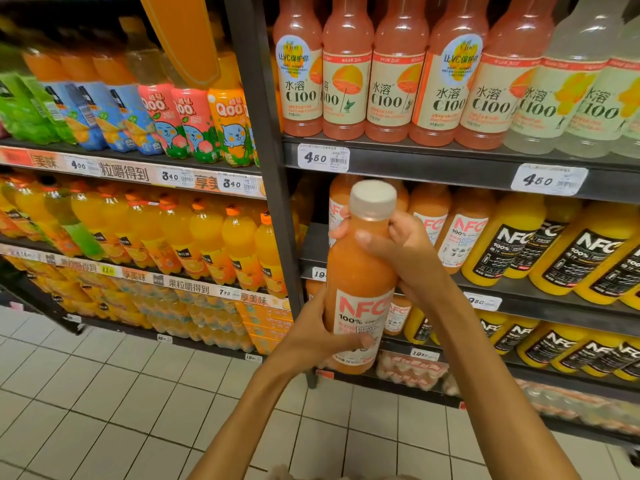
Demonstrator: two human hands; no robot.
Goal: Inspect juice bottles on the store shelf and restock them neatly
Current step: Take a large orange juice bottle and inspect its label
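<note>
I hold a tall orange-pink NFC juice bottle point(360, 271) with a white cap upright in front of the shelf. My left hand point(325, 337) grips its lower part over the white label. My right hand point(398, 247) wraps the upper body just below the neck. Behind it on the middle shelf point(540, 299) stand more pink NFC bottles point(464, 233) and, to their right, yellow NFC bottles with black labels point(512, 244). A gap shows at the shelf's left end point(313, 244), behind the held bottle.
The shelf above carries pink C100 bottles point(346, 71) and pale ones point(561, 81). The left rack holds Qoo bottles point(194, 123) and several orange drinks point(207, 237). A dark upright post point(273, 168) divides the racks. White tiled floor point(104, 410) lies below.
</note>
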